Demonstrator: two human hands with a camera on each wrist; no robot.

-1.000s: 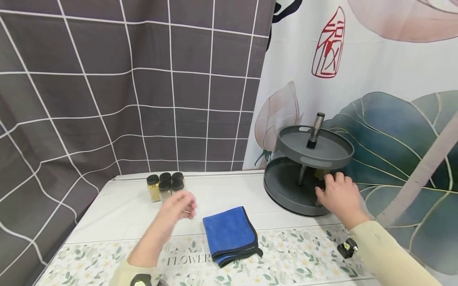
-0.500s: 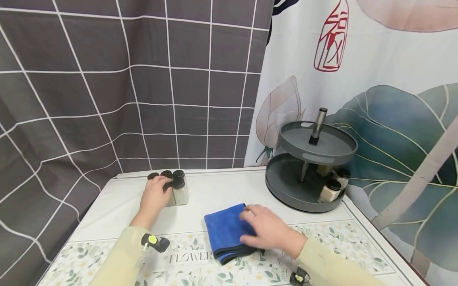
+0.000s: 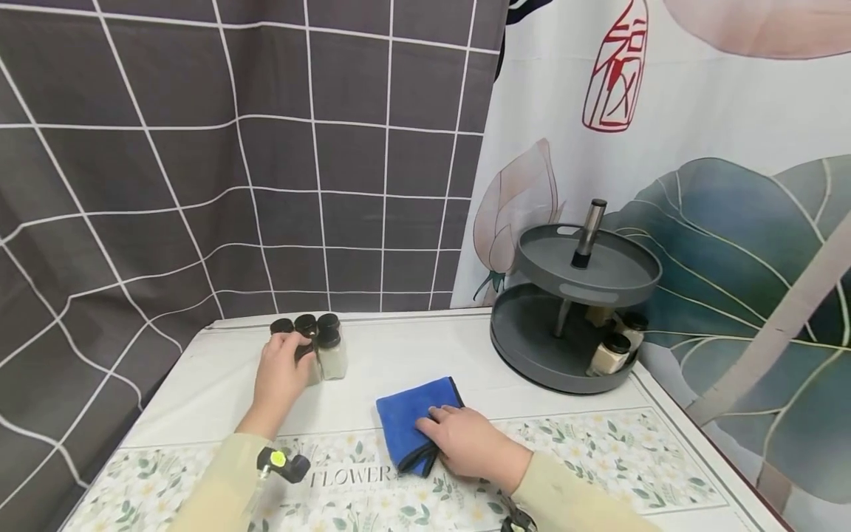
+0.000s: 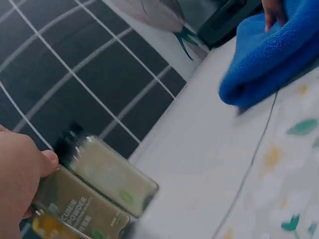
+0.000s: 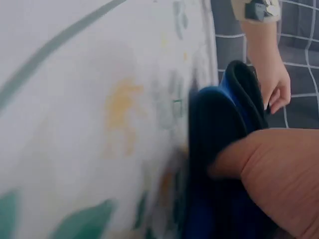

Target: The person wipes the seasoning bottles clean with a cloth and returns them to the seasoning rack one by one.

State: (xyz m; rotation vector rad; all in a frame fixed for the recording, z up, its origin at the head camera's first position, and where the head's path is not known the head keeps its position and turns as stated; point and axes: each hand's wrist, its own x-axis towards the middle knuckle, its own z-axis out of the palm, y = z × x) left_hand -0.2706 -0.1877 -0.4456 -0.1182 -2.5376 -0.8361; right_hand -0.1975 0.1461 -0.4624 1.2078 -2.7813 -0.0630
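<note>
Left sleeve (image 3: 216, 491), right sleeve (image 3: 575, 495) pale yellow, plain, long, reaching wrists; small black device (image 3: 290, 468) at left cuff, bright yellow-green spot (image 3: 278, 458) on it; dark device (image 3: 518, 522) at right cuff, cut off by head view's lower edge; left hand (image 3: 279, 377), right hand (image 3: 470, 443) bare.

Dark gridded curtain (image 3: 352, 162) beside a pale leaf-print hanging (image 3: 532, 96), flowered tablecloth (image 3: 598, 454) below

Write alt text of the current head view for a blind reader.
A person's left hand grips a jar among other jars on a table; the right hand grips a folded blue cloth. At right, a two-tier stand holds more jars.
</note>
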